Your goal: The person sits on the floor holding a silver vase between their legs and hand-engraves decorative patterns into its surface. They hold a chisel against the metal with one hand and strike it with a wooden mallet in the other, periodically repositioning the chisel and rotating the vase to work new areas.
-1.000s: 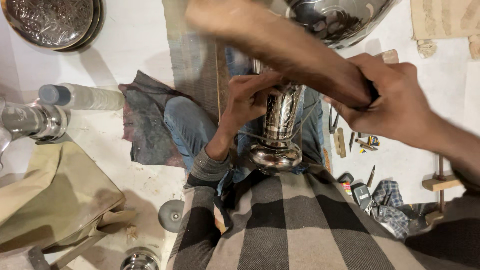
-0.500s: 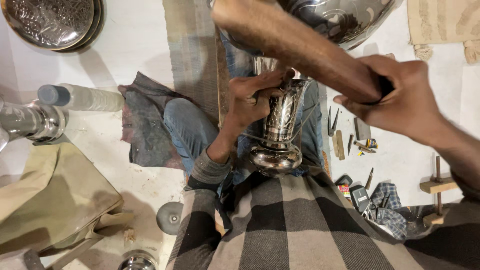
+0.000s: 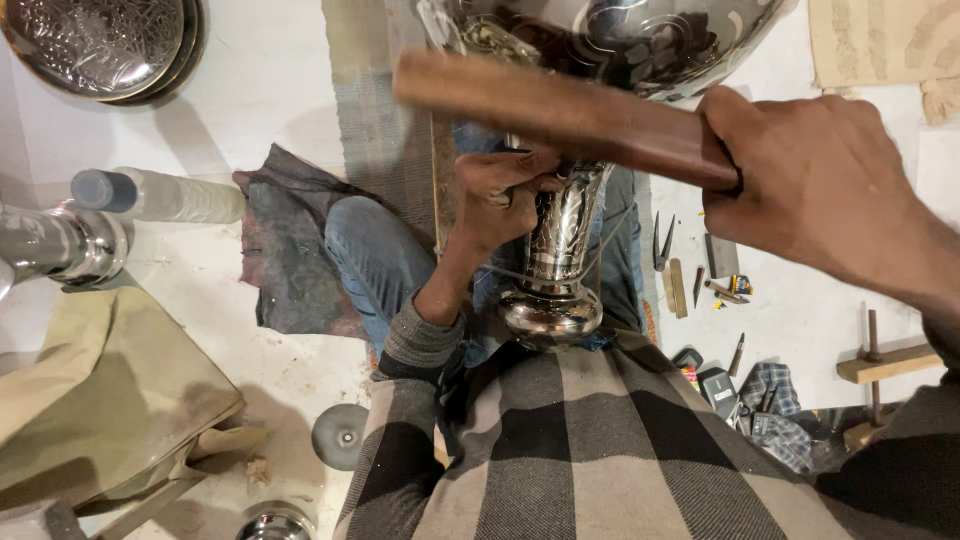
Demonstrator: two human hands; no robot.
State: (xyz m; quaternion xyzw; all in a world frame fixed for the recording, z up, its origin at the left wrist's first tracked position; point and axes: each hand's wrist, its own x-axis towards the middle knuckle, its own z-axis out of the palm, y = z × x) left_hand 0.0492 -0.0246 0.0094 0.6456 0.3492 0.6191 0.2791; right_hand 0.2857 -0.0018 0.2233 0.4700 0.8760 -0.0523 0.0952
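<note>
An engraved silver metal vessel [image 3: 560, 245] stands upside-down between my jeans-clad legs, with its bulbous end low and its wide bowl [image 3: 640, 40] at the top edge. My left hand [image 3: 495, 200] is curled against the upper stem, fingertips pinched at the neck. Whether it holds a small tool there is hidden. My right hand [image 3: 820, 190] grips a flat brown wooden stick [image 3: 560, 110]. The stick reaches left, just above the left hand's fingers.
On the white floor lie an embossed metal plate [image 3: 90, 40], a plastic bottle [image 3: 160, 195], a shiny metal part [image 3: 60, 245], a dark cloth [image 3: 285, 260], a beige cloth [image 3: 100, 400] and a grey disc [image 3: 340, 435]. Small hand tools [image 3: 690, 270] and a wooden block [image 3: 885, 365] are to the right.
The wooden stick has swung, and its far end has come down and to the right, toward the vessel's neck. My left hand has stayed on the stem.
</note>
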